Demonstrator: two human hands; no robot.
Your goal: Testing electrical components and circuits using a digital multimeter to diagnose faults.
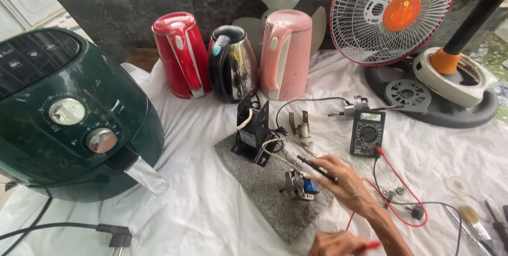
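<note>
My right hand (346,184) reaches in from the lower right and grips a black test probe (316,167), its tip pointing up-left over a small metal part with a blue piece (300,186). That part lies on a grey mat (259,182). At the bottom edge, my left hand (336,244) is closed on a red test probe (370,245). Red and black leads (402,182) run from the probes up to a black multimeter (368,133) lying on the white cloth. A black boxy component with white wires (253,129) stands at the mat's far end.
A dark green air fryer (74,118) fills the left, its plug (117,235) in front. Red (182,55), steel-and-black (233,63) and pink (288,52) kettles stand at the back. A dismantled fan (423,49) sits far right. A brush (473,224) and small parts lie lower right.
</note>
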